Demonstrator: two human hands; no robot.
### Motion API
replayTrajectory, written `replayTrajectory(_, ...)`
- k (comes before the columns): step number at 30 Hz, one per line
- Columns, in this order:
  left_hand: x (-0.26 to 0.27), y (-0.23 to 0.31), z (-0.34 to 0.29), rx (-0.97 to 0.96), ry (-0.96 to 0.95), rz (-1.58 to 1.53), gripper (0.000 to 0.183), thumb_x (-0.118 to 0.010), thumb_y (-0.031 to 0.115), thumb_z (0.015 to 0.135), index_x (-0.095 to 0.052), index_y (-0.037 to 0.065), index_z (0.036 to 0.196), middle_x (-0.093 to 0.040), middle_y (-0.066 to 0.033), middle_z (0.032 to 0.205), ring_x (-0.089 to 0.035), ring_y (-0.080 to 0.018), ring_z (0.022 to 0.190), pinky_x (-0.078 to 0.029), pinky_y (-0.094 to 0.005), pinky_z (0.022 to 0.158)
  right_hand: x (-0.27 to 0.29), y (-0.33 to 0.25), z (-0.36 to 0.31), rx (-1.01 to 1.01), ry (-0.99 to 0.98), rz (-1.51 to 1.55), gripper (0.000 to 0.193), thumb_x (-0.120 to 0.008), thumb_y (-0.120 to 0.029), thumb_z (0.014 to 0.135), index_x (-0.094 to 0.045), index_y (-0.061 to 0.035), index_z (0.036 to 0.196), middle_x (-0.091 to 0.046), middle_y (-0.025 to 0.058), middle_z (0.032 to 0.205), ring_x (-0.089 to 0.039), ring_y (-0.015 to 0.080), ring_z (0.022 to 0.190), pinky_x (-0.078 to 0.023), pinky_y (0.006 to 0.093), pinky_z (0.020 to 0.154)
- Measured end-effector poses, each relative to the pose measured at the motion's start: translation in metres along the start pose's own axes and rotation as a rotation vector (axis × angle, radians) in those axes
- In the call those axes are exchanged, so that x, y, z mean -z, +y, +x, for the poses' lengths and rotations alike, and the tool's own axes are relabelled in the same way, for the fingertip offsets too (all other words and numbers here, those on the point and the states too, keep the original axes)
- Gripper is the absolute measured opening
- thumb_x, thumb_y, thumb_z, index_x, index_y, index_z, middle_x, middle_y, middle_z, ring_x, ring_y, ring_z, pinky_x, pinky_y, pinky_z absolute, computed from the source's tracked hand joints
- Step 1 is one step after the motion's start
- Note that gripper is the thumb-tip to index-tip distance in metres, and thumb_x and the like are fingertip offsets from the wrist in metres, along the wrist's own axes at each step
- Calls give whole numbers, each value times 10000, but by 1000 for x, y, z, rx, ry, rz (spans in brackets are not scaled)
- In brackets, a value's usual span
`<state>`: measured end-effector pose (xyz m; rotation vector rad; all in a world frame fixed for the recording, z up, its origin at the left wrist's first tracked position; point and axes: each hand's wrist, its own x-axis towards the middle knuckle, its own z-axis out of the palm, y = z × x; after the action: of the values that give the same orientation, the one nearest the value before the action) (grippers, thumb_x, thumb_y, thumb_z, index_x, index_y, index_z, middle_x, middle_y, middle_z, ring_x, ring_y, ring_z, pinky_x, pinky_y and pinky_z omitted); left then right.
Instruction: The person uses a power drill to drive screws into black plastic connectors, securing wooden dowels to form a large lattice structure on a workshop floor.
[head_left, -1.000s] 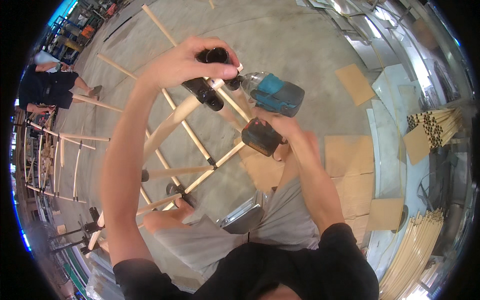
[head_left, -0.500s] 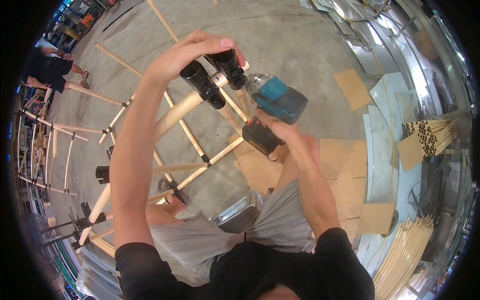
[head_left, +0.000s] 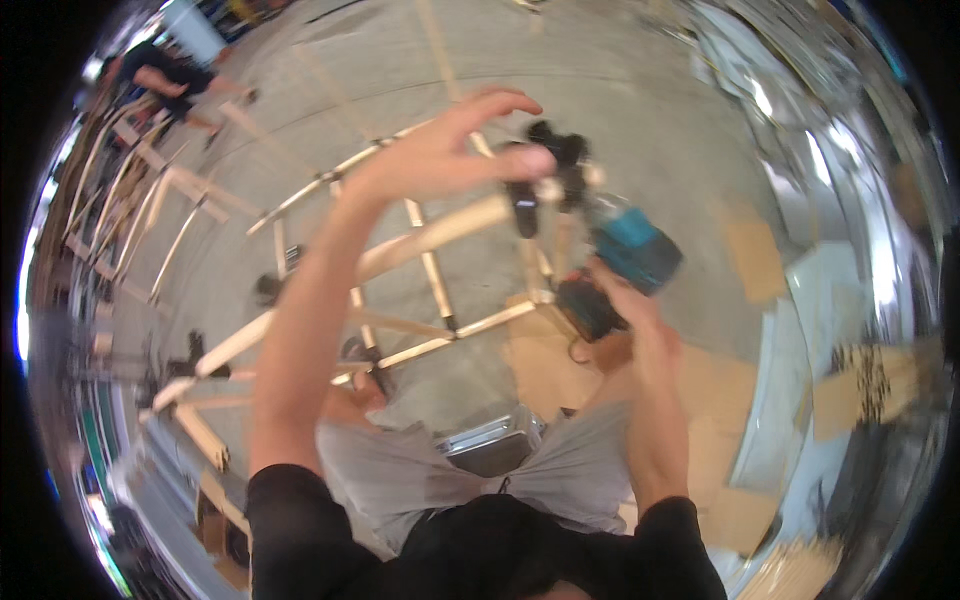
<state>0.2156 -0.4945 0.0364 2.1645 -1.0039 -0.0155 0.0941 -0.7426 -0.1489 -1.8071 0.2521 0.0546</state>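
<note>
My right hand (head_left: 622, 292) is closed around the grip of a teal and black cordless impact driver (head_left: 640, 248). The driver's nose points at a black pipe joint (head_left: 568, 165) on the end of a beige pipe (head_left: 440, 232); blur hides whether they touch. Just left of it, a second black joint (head_left: 524, 205) sits around the same pipe. My left hand (head_left: 455, 150) is open over these joints, thumb and fingers apart. Its thumb overlaps the second joint in view, and I cannot tell whether it touches.
Beige pipes with black joints form a frame (head_left: 450, 325) before me. A metal case (head_left: 492, 440) lies between my legs. Cardboard (head_left: 700, 400) covers floor at right, beside metal sheets (head_left: 790, 345) and a pipe bundle (head_left: 800, 570). Another person (head_left: 165, 80) is at far left.
My left hand has come off the black joints and its fingers have spread. The driver stays in my right hand near the joint. The whole view has shifted and is blurred.
</note>
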Motion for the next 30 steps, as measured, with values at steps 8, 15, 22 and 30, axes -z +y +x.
replayTrajectory(8,-62,8,-66,307,87,498,642,-760,605,682,-676,7,900,-665,-174,723,-679,-377,748,-524,-455,662,22,33,12,-6,-57,197,401,-672,-366,924,-645,-59,1179,-566,1,793,-503,115,773,-403,258,761)
replayTrajectory(15,-47,7,-68,365,83,509,587,-766,616,653,-704,36,714,-661,-136,673,-686,-341,701,-535,-426,622,-4,24,19,166,-71,335,427,-654,-144,923,-544,-5,1311,-456,-27,700,-406,80,625,-359,230,617)
replayTrajectory(22,-71,3,-70,409,282,592,533,-800,586,624,-728,69,732,-669,-104,679,-691,-311,706,-543,-407,637,-9,34,29,187,-78,360,439,-643,-145,927,-534,-12,1331,-448,-36,700,-411,75,645,-365,226,637)
replayTrajectory(30,-83,2,-63,414,397,622,434,-846,509,578,-752,118,744,-691,-63,718,-689,-264,744,-515,-378,677,-6,38,26,207,-43,386,459,-634,-146,932,-511,-23,1357,-462,-37,754,-437,70,694,-380,222,662)
